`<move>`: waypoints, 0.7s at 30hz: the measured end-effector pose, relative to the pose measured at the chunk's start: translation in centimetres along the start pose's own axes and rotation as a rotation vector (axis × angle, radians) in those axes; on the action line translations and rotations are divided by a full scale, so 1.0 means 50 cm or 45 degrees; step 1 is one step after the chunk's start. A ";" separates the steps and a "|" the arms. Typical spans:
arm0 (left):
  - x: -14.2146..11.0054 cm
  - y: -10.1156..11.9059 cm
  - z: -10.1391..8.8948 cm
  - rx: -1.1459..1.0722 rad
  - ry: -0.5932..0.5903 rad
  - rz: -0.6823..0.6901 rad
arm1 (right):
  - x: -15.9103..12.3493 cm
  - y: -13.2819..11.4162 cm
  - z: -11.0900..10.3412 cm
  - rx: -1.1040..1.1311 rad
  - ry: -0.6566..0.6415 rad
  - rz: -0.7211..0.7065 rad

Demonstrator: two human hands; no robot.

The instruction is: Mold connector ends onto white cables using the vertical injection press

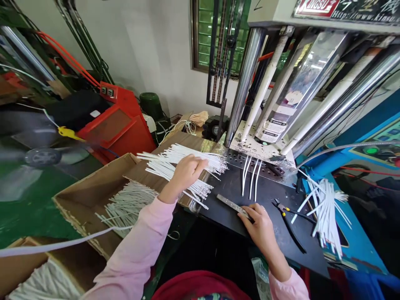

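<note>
My left hand [186,175] is closed over a loose bundle of white flexible strips [190,164] lying across a cardboard flap and a clear plastic sheet. My right hand [258,225] grips a flat steel bar [233,206] on the black work surface [281,200]. Several white strips [250,177] lie on that surface beyond the bar. Yellow-handled pliers [289,221] rest to the right of my right hand. A larger pile of white strips [326,208] sits further right, beyond the black surface.
An open cardboard box [84,208] holding more white strips stands left of my left arm, with another box [28,266] below it. Chrome columns of a press machine [246,83] rise behind the perforated metal plate [250,166]. A blurred fan [42,156] and red machine [115,125] stand left.
</note>
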State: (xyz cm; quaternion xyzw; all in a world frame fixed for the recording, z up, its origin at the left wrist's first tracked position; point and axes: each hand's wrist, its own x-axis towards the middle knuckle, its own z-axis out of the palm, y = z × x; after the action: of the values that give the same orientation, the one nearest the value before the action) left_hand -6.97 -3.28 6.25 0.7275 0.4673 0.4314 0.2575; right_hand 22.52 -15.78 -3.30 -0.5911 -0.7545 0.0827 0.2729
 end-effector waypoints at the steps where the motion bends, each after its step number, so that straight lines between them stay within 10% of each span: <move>1: -0.016 -0.031 0.011 0.145 -0.054 0.016 | 0.001 0.001 0.002 -0.010 -0.010 -0.016; 8: -0.087 -0.114 0.037 0.633 -0.173 0.087 | 0.092 -0.023 -0.016 0.126 -0.235 0.003; 15: 0.020 -0.077 0.106 0.699 -0.349 0.192 | 0.268 -0.096 0.066 -0.208 -0.275 0.014; 21: 0.074 -0.104 0.155 0.753 -0.449 0.250 | 0.268 -0.098 0.056 -0.389 -0.295 -0.067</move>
State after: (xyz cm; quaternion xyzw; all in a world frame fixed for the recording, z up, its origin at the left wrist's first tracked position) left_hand -1.90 2.55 -0.21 0.8753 0.4481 0.1681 0.0697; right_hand 14.90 -4.06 0.75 -0.5922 -0.7999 0.0275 0.0934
